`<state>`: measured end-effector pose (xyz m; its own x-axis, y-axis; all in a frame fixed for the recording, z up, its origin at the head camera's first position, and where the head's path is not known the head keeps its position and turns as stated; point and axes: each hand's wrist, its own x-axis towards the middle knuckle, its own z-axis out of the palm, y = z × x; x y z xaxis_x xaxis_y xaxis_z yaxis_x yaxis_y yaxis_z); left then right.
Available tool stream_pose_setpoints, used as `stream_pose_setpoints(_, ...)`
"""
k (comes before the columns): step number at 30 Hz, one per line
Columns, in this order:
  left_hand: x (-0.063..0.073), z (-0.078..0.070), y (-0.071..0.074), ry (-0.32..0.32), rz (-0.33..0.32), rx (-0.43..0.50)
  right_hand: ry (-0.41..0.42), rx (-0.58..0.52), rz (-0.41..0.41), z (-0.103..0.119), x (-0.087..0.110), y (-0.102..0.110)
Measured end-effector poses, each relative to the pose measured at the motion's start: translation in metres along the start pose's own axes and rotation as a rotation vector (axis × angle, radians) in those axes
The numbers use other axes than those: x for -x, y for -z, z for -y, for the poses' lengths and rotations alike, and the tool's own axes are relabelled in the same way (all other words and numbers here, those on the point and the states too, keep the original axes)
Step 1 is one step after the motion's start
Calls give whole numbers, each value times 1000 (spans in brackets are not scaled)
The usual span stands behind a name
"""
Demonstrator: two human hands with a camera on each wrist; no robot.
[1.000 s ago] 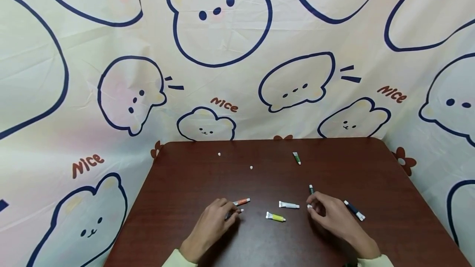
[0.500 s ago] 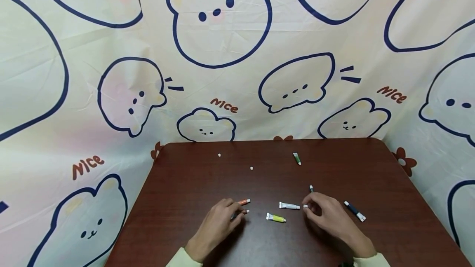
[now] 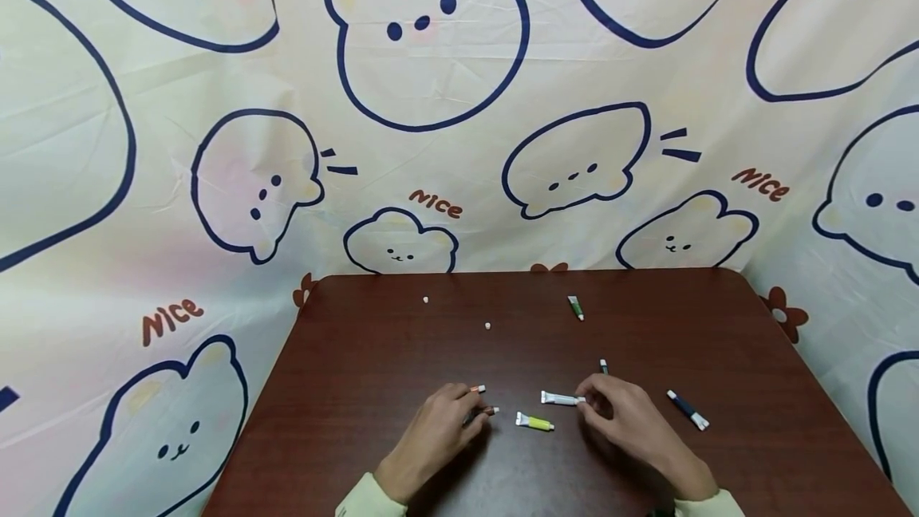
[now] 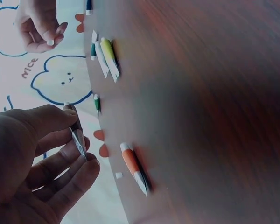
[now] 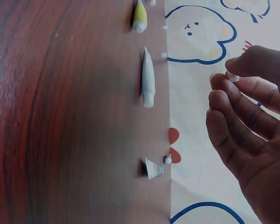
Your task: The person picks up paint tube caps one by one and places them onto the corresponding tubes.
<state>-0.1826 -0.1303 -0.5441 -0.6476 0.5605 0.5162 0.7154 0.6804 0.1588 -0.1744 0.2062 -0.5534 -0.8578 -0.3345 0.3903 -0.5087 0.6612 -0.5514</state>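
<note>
My left hand (image 3: 434, 437) holds a small dark brown paint tube (image 4: 75, 125) between thumb and fingers, above the table. Its pale tip points right, toward my other hand. On the right side, my right hand (image 3: 639, 425) pinches a tiny white cap (image 5: 233, 77) between thumb and index finger. Beyond my left fingers lies an orange paint tube (image 4: 132, 162), partly hidden in the head view. Between the hands lie a white paint tube (image 3: 560, 399) and a yellow one (image 3: 534, 422). The right fingertips overlap the white tube's end in the head view.
On the brown table (image 3: 359, 357), a green tube (image 3: 576, 308) lies toward the back, a dark teal tube (image 3: 604, 366) just beyond my right hand, and a navy tube (image 3: 688, 411) to its right. Two little white caps (image 3: 487, 326) sit at the back left. A patterned cloth (image 3: 431, 166) hangs behind.
My left hand has moved right with the brown tube, covering more of the orange one. My right hand has moved left with the white cap, so the hands are closer together.
</note>
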Motion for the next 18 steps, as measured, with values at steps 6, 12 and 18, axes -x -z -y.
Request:
stream_pose_setpoints(6,-5,-5,-4,-16,23,17,75,11,-56,1,-1,-7)
stream_pose_setpoints(12,-8,-9,-6,-21,61,21,109,11,-59,3,-3,-12)
stream_pose_setpoints(18,-11,-14,-8,-12,82,30,131,2,-47,5,-4,-15)
